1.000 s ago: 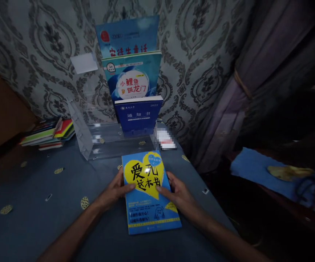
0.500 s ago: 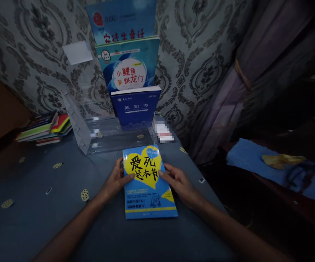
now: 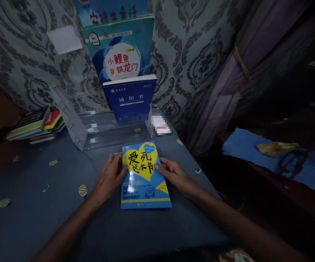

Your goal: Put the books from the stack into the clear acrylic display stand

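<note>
A blue paperback book (image 3: 145, 183) with a yellow heart on its cover is in front of me, low over the table or resting on it; I cannot tell which. Along its left edge is my left hand (image 3: 109, 176), thumb at the cover's edge and fingers partly hidden beside it. My right hand (image 3: 176, 175) grips the right edge, its thumb on the cover and its fingers curled at the side. Just beyond stands a clear plastic rack (image 3: 74, 125). It holds a dark blue booklet (image 3: 131, 95), a teal picture book (image 3: 145, 40) and another blue book (image 3: 113, 8), stepped upward.
A pile of books (image 3: 33, 127) lies at the table's back left. The dark blue tablecloth (image 3: 72, 218) has pineapple-like prints. Patterned wallpaper (image 3: 184, 54) and a tied curtain (image 3: 222, 91) are behind. Blue cloth (image 3: 241, 149) lies on a surface at the right.
The view has shifted slightly. The book seems a little lower and flatter, with glare now on its cover. My left thumb has slid outward to the book's edge.
</note>
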`<state>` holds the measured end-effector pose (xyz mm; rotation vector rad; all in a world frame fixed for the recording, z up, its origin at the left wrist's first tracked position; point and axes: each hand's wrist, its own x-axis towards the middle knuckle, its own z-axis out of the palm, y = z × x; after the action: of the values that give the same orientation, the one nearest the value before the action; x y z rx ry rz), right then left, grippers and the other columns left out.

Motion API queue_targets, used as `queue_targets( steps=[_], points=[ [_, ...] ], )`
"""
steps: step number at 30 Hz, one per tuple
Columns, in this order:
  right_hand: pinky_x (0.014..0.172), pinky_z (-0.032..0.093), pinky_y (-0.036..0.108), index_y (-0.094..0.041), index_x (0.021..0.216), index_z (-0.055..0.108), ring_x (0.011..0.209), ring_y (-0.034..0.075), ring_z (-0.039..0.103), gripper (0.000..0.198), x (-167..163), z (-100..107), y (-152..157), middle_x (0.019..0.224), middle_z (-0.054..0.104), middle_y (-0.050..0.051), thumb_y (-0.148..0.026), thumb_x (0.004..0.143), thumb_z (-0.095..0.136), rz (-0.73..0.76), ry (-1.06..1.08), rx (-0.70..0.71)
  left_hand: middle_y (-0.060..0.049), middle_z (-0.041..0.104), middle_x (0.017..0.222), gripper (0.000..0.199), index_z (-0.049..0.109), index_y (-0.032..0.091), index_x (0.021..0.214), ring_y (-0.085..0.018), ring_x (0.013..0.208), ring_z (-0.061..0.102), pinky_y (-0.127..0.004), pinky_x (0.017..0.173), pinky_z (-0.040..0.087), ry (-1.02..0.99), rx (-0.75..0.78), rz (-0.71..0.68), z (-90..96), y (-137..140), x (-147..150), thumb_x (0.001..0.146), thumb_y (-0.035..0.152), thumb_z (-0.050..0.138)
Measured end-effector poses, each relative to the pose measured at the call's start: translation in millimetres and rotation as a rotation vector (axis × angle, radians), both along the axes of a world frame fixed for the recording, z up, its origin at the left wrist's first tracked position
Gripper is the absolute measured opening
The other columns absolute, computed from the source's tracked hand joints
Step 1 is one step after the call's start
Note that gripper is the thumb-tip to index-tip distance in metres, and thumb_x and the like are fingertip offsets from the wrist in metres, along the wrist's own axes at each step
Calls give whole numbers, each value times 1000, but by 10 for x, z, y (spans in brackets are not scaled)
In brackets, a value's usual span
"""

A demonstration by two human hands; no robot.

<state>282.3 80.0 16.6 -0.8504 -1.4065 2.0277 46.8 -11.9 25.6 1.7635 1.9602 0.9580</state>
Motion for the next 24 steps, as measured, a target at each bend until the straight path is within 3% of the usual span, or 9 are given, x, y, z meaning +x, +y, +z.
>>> queue_targets(
  steps=[3,6,9,16,20,24],
  points=[
    [82,60,38,-18,99,67,86,24,76,50,1,6,2,100,79,10,-54,70,85,1,-7,-12,-18,47,152,54,41,19,149,-33,143,45,-55,115,42,245,121,-48,-30,-37,56,100,43,47],
    [77,60,34,-17,101,67,83,22,76,53,4,6,6,99,79,9,-56,70,85,5,-11,-21,-14,35,164,56,32,22,155,-28,154,29,-52,123,32,319,129,-186,-98,-54,145,104,42,43],
    [70,59,31,-17,100,68,78,20,75,54,4,-4,13,95,79,7,-60,71,82,-18,-40,-19,-11,37,163,56,38,23,154,-26,154,29,-49,125,28,255,35,-256,-136,-57,216,103,45,44],
    [61,58,27,-20,97,71,77,19,74,49,9,5,7,94,79,5,-64,77,75,-59,-57,-36,-7,40,162,55,54,25,145,-27,155,27,-47,129,15,-122,-41,-193,-80,-63,269,95,46,58],
    [63,58,26,-19,102,70,75,18,74,50,19,44,-13,96,78,7,-60,75,79,-35,6,-59,-8,39,163,55,54,24,145,-29,154,30,-50,128,18,-96,-21,-149,-80,-54,303,95,47,57],
    [62,57,24,-18,102,69,74,16,73,53,20,70,-41,92,77,7,-67,80,72,-9,91,-115,-14,52,152,53,62,22,135,-35,144,43,-56,123,26,13,8,-78,29,-4,395,92,53,60]
  ],
)
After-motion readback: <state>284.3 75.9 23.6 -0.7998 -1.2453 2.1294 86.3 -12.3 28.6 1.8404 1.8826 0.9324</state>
